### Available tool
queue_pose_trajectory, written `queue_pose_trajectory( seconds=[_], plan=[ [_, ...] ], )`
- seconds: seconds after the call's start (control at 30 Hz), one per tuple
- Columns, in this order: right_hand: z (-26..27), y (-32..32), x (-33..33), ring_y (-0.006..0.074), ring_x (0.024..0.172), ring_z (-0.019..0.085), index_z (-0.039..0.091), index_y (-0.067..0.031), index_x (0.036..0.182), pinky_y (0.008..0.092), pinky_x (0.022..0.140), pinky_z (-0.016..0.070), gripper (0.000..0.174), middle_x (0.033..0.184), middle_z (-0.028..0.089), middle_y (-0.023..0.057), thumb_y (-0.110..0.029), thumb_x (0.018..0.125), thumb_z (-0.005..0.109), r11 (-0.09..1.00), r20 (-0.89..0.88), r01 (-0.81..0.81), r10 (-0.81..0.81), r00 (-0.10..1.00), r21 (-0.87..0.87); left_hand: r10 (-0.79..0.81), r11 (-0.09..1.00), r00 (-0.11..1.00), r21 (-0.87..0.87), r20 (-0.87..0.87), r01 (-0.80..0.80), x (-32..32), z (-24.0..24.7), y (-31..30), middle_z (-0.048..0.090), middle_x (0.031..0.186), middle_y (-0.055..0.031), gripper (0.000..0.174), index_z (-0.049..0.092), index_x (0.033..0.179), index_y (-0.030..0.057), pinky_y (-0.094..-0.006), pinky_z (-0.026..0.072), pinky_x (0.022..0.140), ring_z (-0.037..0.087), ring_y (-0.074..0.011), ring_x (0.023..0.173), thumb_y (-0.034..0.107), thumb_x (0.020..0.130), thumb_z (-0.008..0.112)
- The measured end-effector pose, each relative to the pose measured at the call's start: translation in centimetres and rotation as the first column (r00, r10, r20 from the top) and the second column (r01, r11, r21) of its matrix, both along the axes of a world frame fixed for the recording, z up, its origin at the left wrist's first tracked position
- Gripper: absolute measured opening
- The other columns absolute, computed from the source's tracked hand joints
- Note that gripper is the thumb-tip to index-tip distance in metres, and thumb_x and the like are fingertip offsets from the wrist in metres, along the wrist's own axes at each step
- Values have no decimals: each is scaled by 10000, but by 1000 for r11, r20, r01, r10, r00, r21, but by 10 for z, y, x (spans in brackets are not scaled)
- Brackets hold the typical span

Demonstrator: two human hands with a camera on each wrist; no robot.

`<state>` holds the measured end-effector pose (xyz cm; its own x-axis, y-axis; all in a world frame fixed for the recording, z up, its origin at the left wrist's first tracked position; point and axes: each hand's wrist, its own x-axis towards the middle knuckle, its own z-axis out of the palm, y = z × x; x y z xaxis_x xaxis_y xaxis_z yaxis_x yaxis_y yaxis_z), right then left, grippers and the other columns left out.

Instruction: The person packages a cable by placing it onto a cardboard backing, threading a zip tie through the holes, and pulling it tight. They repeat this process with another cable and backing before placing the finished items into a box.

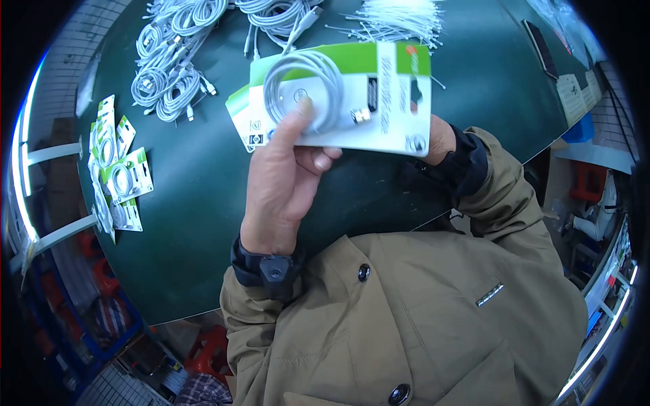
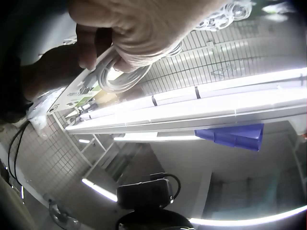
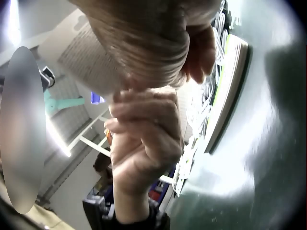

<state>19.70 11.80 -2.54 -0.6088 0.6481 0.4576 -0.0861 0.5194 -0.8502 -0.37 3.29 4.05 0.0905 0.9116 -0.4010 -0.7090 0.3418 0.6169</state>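
Above the dark green surface [image 1: 196, 250], near its front edge and before the person's chest: a retail packaging card [image 1: 355, 91], raised in the left hand [image 1: 277, 176]. Card is white with a green band along its top and an orange mark near the upper right corner. Hang hole cut at the right end; small lines of print run across the short way, beside a little black box. On its face, a white cable coil [image 1: 336, 84], several turns wound round, with a silver USB plug [image 1: 361, 116] just to the right of it.

Left fingers pinch the card: thumb laid flat over the coil's middle, the others curled under and behind. Right hand [image 3: 139, 38] is at the back of the card, mostly hidden from the head view; cannot tell whether its fingers grip.

Upper left, heaped bundles of white cables [image 1: 179, 81]; farther along the far side, loose white zip ties [image 1: 403, 20]. Finished-looking cable cards [image 1: 125, 181] overlap at the left edge. Dark phone [image 1: 539, 49] at far right.
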Motion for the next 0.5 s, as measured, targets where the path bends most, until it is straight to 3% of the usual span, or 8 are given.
queue_pose_trajectory(
  seconds=[0.03, 0.1, 0.13, 0.17, 0.23, 0.3, 0.4, 0.5],
  plan=[
    [-3, 3, 4, 268, 1007, 721, 703, -70, 1244, 408, 879, 591, 378, 1148, 743, 94, -252, 920, 777, 968, -157, -85, 48, 986, -238, -5, 999, 996, 53, -93, 10, 2, 1, -3, 746, 1053, -99, 304, 664, 1251, 20, -259, 548, 604, 690, -148, 778, 135, 990, 769],
    [11, 47, 7, 199, 920, 718, 699, -55, 1149, 359, 818, 598, 325, 1086, 743, 50, -338, 993, 735, 963, 48, -73, 63, 997, 260, -24, 971, 970, 224, -243, 80, -1, -6, -6, 744, 1043, -94, 261, 712, 1181, 5, -271, 562, 677, 697, -150, 835, 60, 940, 793],
    [50, 29, 7, 149, 799, 691, 688, -33, 1044, 293, 748, 582, 258, 932, 724, 44, -287, 1009, 717, 929, 272, 86, 17, 962, -360, -35, 932, 952, 334, -304, 141, -5, -16, -7, 743, 1037, -93, 238, 736, 1138, -2, -274, 564, 714, 698, -151, 863, 23, 911, 802],
    [53, 26, 3, 94, 755, 663, 681, -16, 981, 234, 714, 553, 223, 833, 697, 30, -229, 1043, 698, 846, 100, 23, 36, 994, -533, -36, 878, 931, 434, -364, 203, -8, -20, -7, 742, 1031, -91, 220, 760, 1096, -9, -277, 566, 751, 700, -152, 891, -14, 882, 810],
    [58, 24, 6, 72, 746, 642, 677, -11, 953, 211, 701, 535, 195, 825, 684, 22, -175, 1056, 694, 786, 18, -46, 73, 997, -617, -80, 867, 895, 412, -439, 279, -8, -23, -4, 740, 990, -92, 150, 777, 997, -6, -280, 563, 824, 699, -151, 903, -21, 856, 825],
    [55, 29, 7, 69, 743, 636, 677, -20, 948, 213, 690, 526, 206, 825, 678, 16, -193, 1059, 702, 766, -34, -108, 112, 993, -634, 11, 835, 939, 519, -345, 181, -1, -30, -4, 740, 976, -89, 125, 756, 940, 13, -279, 567, 820, 705, -151, 900, 0, 853, 845],
    [50, 27, 6, 67, 721, 621, 674, -23, 942, 219, 664, 508, 207, 809, 665, 10, -193, 1055, 709, 743, -118, -187, 146, 982, -643, 182, 792, 786, 562, -591, 239, -2, -32, -5, 743, 940, -93, 142, 706, 866, 31, -288, 584, 811, 728, -160, 886, -24, 852, 837],
    [64, 17, 6, 66, 689, 607, 672, -17, 942, 227, 637, 490, 199, 783, 650, 7, -181, 1049, 711, 760, -128, -225, 186, 974, -610, 305, 795, 666, 567, -681, 216, -4, -33, -3, 740, 918, -89, 156, 685, 844, 33, -293, 588, 804, 734, -162, 868, -37, 862, 823]
  ],
)
